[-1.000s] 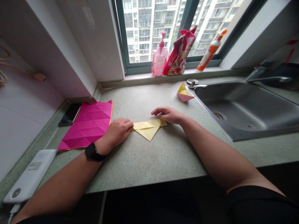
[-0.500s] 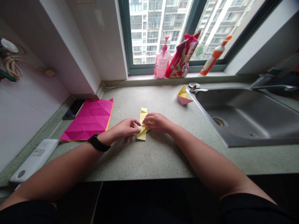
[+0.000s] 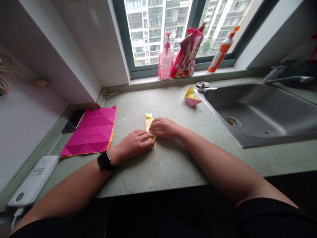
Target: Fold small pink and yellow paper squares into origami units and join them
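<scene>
**Both grips closed on the yellow fold, mid-tabletop**

My left grip (image 3: pixel 135 144) and right grip (image 3: pixel 164 128) meet on the folded yellow paper (image 3: pixel 148 121), which lies lengthwise near the middle of the speckled stone tabletop (image 3: pixel 158 168). Both hands are nearly closed on it, fingers curled over it from either side and touching each other. Only its far tip and a sliver of its near end show past my fingers.

A band of tabletop separates my hands from the near edge. To the left, the creased magenta paper (image 3: pixel 89 132) lies just beyond my left hand, with a black phone (image 3: pixel 73 120) beside its far corner and a white power bank (image 3: pixel 33 181) at the near left. To the right, more open tabletop runs to the steel rim of the sink (image 3: pixel 257 112). A small pink-and-yellow paper fold (image 3: pixel 192 98) sits close to that rim, well apart from my hands.

The power bank has small printed lines, too small to read, and I can't make out any words on the items along the far sill. There stand a pink pump bottle (image 3: pixel 165 61), a red-and-white bag (image 3: pixel 187 54) tied with a red bow and an orange-capped squeeze bottle (image 3: pixel 221 49).
</scene>
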Action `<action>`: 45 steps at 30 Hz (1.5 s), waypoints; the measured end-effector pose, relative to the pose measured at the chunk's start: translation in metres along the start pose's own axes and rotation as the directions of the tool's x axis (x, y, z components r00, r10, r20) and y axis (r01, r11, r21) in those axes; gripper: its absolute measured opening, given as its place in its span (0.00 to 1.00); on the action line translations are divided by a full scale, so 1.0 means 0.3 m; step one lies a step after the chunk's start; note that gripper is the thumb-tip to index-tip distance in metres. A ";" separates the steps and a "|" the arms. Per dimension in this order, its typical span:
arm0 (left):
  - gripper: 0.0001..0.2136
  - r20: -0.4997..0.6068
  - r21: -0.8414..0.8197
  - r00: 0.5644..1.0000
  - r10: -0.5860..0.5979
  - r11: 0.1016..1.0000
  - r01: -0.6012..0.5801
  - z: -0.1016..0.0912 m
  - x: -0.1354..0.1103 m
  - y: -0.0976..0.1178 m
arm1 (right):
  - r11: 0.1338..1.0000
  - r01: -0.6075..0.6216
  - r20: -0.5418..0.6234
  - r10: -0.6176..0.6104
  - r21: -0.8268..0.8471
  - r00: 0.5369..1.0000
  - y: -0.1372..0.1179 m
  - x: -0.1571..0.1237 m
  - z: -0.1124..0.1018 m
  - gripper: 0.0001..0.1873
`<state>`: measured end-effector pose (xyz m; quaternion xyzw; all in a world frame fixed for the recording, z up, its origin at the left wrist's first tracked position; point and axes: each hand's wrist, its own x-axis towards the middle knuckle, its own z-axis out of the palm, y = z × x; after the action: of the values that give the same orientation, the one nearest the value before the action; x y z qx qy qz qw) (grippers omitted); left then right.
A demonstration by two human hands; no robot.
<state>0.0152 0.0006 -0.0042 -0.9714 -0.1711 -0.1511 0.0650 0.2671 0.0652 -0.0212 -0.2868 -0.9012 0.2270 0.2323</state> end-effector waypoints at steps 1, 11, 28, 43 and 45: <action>0.09 -0.002 -0.026 1.000 -0.001 1.000 0.001 0.000 0.000 -0.004 | 1.000 0.006 0.008 -0.006 0.001 1.000 0.000 -0.001 -0.002 0.08; 0.10 0.021 -0.210 0.999 -0.027 0.977 0.031 0.000 -0.025 -0.030 | 1.000 -0.019 0.146 0.022 -0.022 0.989 -0.037 -0.020 -0.038 0.12; 0.09 0.115 -0.184 0.992 -0.043 0.981 0.064 -0.013 -0.020 -0.018 | 0.983 -0.044 0.123 0.066 -0.176 0.990 -0.067 -0.033 -0.007 0.20; 0.09 0.218 -0.266 0.971 -0.098 0.951 0.156 -0.065 -0.029 0.013 | 0.968 -0.113 0.074 0.132 -0.223 0.988 -0.095 -0.031 0.036 0.25; 0.08 0.254 -0.268 0.959 -0.123 0.944 0.192 -0.074 -0.031 0.023 | 0.960 -0.136 0.072 0.158 -0.245 0.985 -0.111 -0.030 0.048 0.26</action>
<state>0.0033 -0.0127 0.0134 -0.9645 -0.2312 -0.0639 -0.1109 0.2521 0.0313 -0.0171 -0.3684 -0.9078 0.1462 0.1374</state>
